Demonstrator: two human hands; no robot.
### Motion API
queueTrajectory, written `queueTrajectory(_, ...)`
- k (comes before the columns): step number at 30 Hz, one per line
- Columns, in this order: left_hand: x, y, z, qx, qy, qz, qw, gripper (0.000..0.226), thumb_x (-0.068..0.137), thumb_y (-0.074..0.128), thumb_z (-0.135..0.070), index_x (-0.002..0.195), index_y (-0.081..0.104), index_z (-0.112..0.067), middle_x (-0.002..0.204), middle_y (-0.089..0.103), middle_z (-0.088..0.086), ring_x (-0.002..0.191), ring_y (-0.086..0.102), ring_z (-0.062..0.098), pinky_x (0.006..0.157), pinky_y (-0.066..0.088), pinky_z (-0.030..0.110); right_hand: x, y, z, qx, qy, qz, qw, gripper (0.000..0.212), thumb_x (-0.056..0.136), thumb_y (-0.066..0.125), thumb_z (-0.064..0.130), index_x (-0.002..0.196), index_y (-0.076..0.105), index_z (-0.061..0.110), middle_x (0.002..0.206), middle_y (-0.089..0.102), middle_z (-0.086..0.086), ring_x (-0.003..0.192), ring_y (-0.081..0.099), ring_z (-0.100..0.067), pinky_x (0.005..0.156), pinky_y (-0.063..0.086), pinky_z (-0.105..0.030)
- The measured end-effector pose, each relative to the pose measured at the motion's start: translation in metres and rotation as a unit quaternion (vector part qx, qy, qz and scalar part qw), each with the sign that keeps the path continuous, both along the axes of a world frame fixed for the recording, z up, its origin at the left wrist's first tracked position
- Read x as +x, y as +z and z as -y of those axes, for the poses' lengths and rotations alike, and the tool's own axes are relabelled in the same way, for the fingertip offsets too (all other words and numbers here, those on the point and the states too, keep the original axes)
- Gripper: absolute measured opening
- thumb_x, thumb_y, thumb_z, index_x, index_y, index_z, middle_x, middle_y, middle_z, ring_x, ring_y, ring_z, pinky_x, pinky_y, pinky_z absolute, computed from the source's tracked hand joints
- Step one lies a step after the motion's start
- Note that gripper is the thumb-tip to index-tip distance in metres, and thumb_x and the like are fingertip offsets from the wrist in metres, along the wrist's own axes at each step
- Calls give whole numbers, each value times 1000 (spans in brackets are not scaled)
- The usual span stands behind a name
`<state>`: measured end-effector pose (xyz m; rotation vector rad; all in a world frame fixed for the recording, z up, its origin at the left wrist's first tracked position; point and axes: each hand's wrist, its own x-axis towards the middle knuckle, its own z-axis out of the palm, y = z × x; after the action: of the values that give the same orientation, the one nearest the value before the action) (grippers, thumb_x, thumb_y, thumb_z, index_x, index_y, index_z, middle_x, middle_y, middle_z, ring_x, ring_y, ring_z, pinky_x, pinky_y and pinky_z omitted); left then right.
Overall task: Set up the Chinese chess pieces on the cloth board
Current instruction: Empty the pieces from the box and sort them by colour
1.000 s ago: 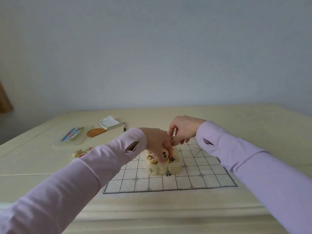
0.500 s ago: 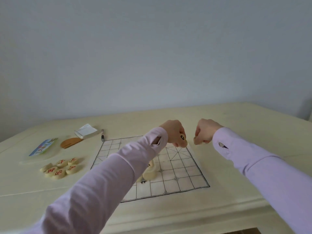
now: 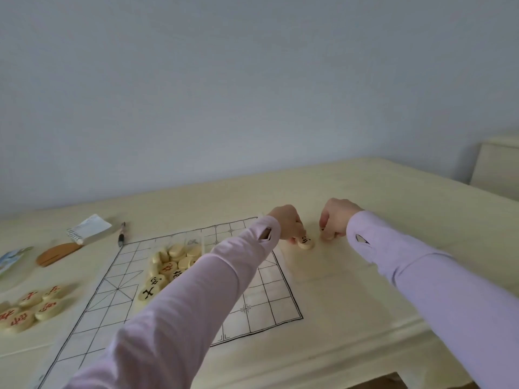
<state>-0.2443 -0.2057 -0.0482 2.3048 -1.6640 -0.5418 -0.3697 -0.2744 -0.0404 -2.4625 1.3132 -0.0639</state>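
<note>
**Gripping just off the right edge**

Pinching black-lettered piece [image 3: 306, 242] in left hand [image 3: 286, 224], just beside cloth board [image 3: 269, 304]. Curling right hand [image 3: 335, 220] round second piece [image 3: 327, 236], mostly hiding it under fingers. Covering part of heaped pieces [image 3: 171, 265] mid-board with left sleeve [image 3: 196, 299]. Blurring red pieces [image 3: 31, 307] far left.

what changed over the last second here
Both hands left the pile of pieces on the cloth board and moved right past its edge: left hand pinching a black-marked piece, right hand gripping another piece. Pile, red pieces, notepad and pen stayed put.
</note>
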Motion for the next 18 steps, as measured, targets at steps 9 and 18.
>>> queueTrajectory(9, 4, -11, 14, -45, 59, 20, 997, 35, 91, 46, -7, 123, 59, -14, 120, 63, 8, 108, 60, 25, 81, 45, 27, 2, -3, 4, -4, -35, 34, 999, 27, 84, 57, 11, 110, 64, 8, 102, 65, -11, 78, 58, -25, 72, 46, -26)
queueTrajectory(18, 18, 8, -14, -8, 1, 112, 994, 43, 92, 45, -10, 133, 50, -24, 137, 47, 2, 123, 47, 21, 96, 38, 28, 18, 8, -21, -86, -71, 72, 991, 32, 91, 46, 9, 121, 57, 12, 120, 59, -9, 107, 58, -29, 80, 44, -28)
